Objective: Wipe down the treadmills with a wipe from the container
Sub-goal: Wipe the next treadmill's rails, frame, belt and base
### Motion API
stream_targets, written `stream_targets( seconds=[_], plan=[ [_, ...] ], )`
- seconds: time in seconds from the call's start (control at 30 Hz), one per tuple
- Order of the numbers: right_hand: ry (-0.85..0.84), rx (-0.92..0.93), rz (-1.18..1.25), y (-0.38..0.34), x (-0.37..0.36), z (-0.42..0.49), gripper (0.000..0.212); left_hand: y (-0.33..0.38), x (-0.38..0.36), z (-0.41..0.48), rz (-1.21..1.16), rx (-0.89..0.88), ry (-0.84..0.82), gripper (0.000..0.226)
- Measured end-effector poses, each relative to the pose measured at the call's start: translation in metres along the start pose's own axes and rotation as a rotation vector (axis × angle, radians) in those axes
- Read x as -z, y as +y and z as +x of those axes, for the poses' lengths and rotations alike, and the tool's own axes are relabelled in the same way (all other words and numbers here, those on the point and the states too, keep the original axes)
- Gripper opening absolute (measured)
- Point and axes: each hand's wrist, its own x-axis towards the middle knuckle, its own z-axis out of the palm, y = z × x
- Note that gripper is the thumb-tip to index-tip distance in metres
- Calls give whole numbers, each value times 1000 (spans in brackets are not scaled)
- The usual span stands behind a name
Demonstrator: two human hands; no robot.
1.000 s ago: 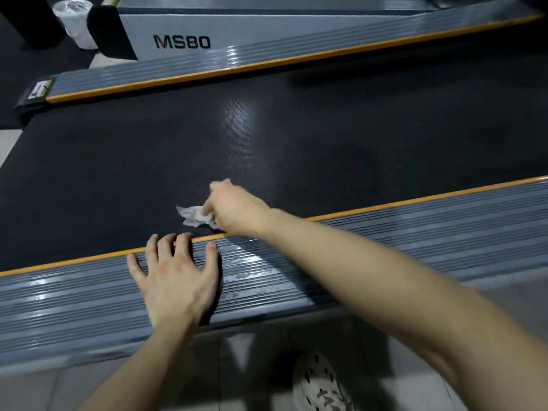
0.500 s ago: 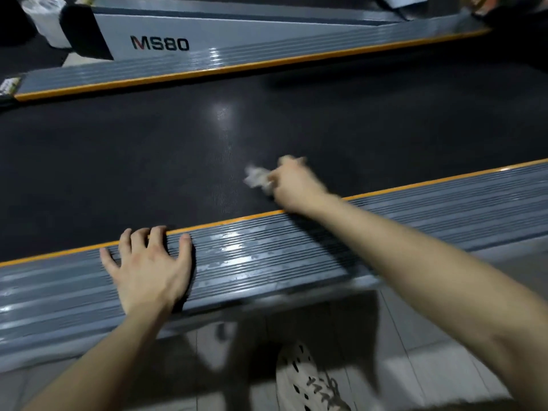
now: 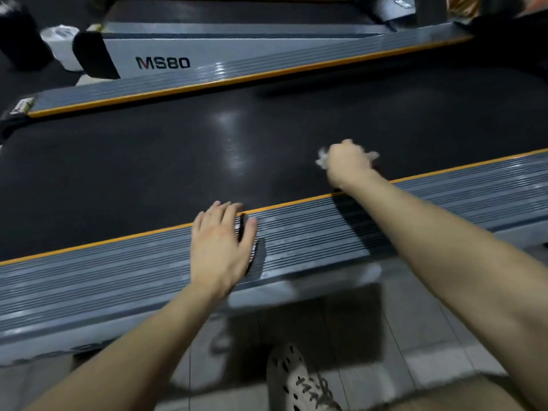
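We grip crumpled white wipe (image 3: 321, 161) in right hand (image 3: 347, 161), fingers curled round it, on black treadmill belt (image 3: 148, 173). Wipe ends protrude both sides of fist, long axis along belt. Left hand (image 3: 221, 244) flat, fingers straight, on grey ribbed side rail (image 3: 89, 277).

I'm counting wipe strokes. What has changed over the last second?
The right hand, still gripping the wipe, swept it rightward along the belt, close to the near rail. The left hand stayed flat on that rail, and the wipe stayed bunched in the right hand.
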Motion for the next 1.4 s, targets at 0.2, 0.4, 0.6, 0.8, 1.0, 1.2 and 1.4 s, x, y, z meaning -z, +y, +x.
stream_targets(
  seconds=[0.2,0.4,0.6,0.8,1.0,1.2,1.4],
  plan=[
    [-149,351,316,-35,-6,-35,45,42,-41,9,149,49,-59,60],
    [74,156,455,58,-13,-1,14,44,-41,11,185,40,-53,48],
    [88,47,304,61,-36,13,20,48,-36,10,170,40,-57,49],
    [-95,261,400,12,-29,3,38,47,-36,10,164,44,-62,50],
    [-148,362,495,-13,-38,-3,44,49,-34,11,188,45,-73,53],
    [-145,410,400,-27,-44,3,32,51,-32,11,202,52,-104,61],
    [-81,357,328,3,-34,43,26,45,-32,7,179,34,-100,59]
  ],
)
